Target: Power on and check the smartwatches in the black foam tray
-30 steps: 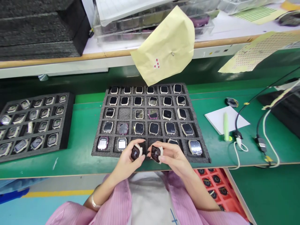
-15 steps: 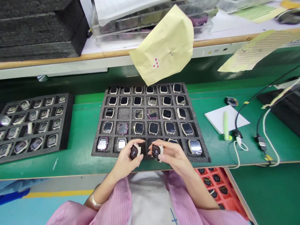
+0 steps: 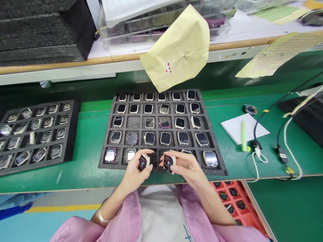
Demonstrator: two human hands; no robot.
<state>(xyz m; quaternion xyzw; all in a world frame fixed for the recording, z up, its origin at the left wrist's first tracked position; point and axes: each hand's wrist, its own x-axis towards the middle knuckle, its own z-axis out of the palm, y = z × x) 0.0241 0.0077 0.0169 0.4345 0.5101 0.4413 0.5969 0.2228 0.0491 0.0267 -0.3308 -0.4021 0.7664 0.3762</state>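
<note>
My left hand (image 3: 135, 169) pinches a smartwatch body (image 3: 142, 163) by its edges, its dark screen tilted up and faintly lit. In my right hand (image 3: 189, 167) is a second smartwatch body (image 3: 168, 163), a pale case with markings on its dark screen. Both are held just above the front edge of a black foam tray (image 3: 132, 123), a short gap between them. Rows of strapless watch bodies fill the tray, mostly pale-cased, a few purple; one lit watch (image 3: 131, 154) lies beside my left fingers. My hands partly cover the front row.
Another foam tray of watches (image 3: 35, 158) stands at the left. To the right lie white paper (image 3: 233, 129), a green marker-like stick (image 3: 243, 134) and cables (image 3: 281, 154). A yellow sheet (image 3: 180, 50) hangs from the shelf. Below the bench edge is a red tray (image 3: 248, 215) with round parts.
My left hand has shifted slightly left and turned its watch a little, so the screen markings show less. My right hand holds its watch nearly still.
</note>
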